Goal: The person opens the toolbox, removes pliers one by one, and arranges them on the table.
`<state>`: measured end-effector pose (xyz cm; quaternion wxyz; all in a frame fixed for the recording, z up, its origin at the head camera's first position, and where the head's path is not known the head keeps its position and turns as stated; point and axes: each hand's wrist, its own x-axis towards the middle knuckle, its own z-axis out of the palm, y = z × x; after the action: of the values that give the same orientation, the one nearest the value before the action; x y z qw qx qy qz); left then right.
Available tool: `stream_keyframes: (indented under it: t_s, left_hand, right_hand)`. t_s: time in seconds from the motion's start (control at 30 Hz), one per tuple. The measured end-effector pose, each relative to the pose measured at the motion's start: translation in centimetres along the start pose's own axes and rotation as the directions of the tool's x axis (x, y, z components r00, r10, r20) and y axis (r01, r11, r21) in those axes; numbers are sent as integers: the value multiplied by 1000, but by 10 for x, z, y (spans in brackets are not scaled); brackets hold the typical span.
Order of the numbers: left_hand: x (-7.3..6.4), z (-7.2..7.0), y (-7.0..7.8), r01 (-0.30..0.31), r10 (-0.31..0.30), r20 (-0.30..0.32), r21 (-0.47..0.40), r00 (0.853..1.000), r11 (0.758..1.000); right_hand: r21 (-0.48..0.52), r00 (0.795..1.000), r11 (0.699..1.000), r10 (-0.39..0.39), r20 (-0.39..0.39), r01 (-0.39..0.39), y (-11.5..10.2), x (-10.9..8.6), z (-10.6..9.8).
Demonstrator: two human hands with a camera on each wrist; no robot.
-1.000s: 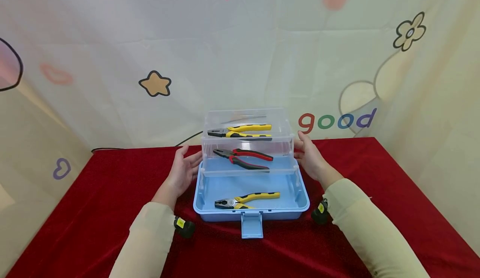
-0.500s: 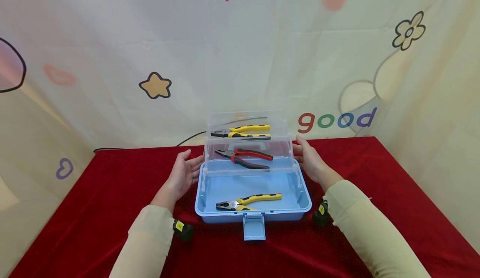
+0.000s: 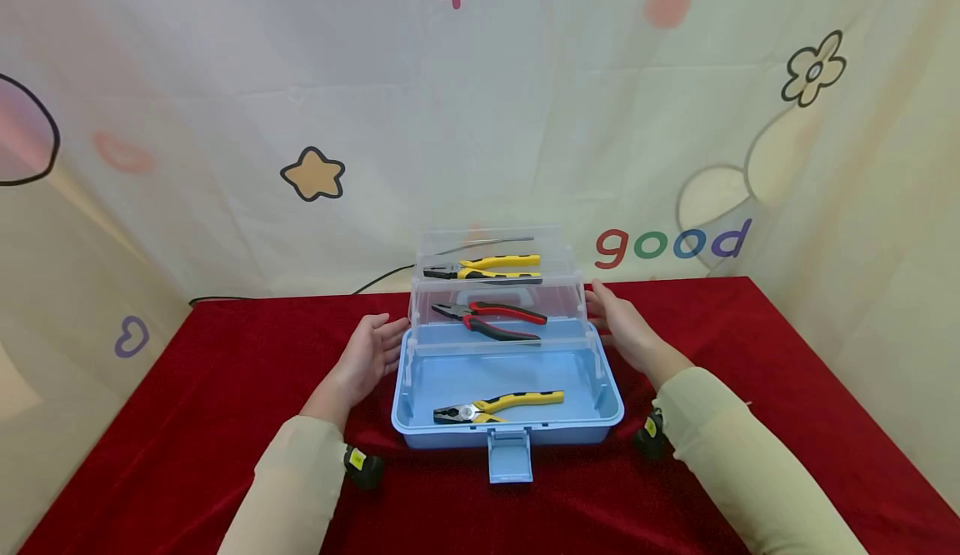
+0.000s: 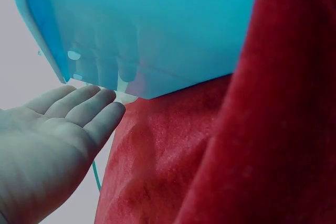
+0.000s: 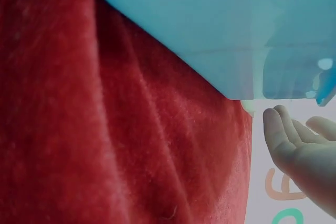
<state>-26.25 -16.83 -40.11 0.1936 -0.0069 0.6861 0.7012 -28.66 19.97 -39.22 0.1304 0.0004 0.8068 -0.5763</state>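
A light blue toolbox point(image 3: 420, 434) stands unfolded, its front latch point(image 3: 510, 459) hanging down. Yellow-and-black pliers point(image 3: 521, 399) lie in its base. Above, the clear middle tray point(image 3: 427, 338) carries red-and-black pliers point(image 3: 498, 309), and the clear top tray point(image 3: 555, 247) holds another yellow-and-black pair point(image 3: 502, 262). My left hand point(image 3: 371, 351) is beside the box's left rear, palm inward and fingers extended. On the other side my right hand point(image 3: 622, 326) mirrors it. Both wrist views show fingertips close to the blue side walls point(image 4: 173, 35), gripping nothing.
Red velvet cloth point(image 3: 247, 388) covers the table under the box. A pale curtain point(image 3: 495, 122) with printed shapes and letters hangs right behind. A thin dark cable point(image 3: 382, 273) runs along the table's back edge.
The toolbox sits slightly lower and farther right in the head view, and its trays have shifted a little. A pale shape now shows through the middle tray. Both hands stay extended beside the box.
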Motion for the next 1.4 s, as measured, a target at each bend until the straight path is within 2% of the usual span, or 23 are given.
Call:
stream_keyframes:
  t_s: [0.2,0.5,0.77,0.87,1.03,1.17,1.27,1.4]
  left_hand:
    - [-2,4,-3,-2,1,5,69,1000,998]
    - [-8,6,-6,-34,34,0,103,999,994]
    - [-15,5,-5,-47,44,22,148,999,988]
    - [-18,5,-6,-48,53,-17,227,998,973]
    - [-23,7,-7,-35,73,-80,399,994,916]
    - [-27,7,-9,-37,91,-91,476,992,879]
    - [-30,7,-10,-55,104,-72,495,992,867]
    - [-36,6,-9,-84,117,-37,492,992,867]
  right_hand:
    - [-38,1000,999,2,-6,-2,0,-4,1]
    - [-63,1000,998,3,7,-2,0,-9,1]
    - [-80,1000,997,-2,6,2,-4,-14,-2]
    - [-87,1000,996,1,5,0,-5,-15,-3]
    - [-110,1000,994,-4,1,4,-6,-18,-4]
    - [-126,1000,992,-9,-21,7,-8,-20,-6]
    - [-130,999,991,-15,-40,10,-10,-23,-8]
    - [-153,997,987,-48,-55,39,-15,-26,-9]
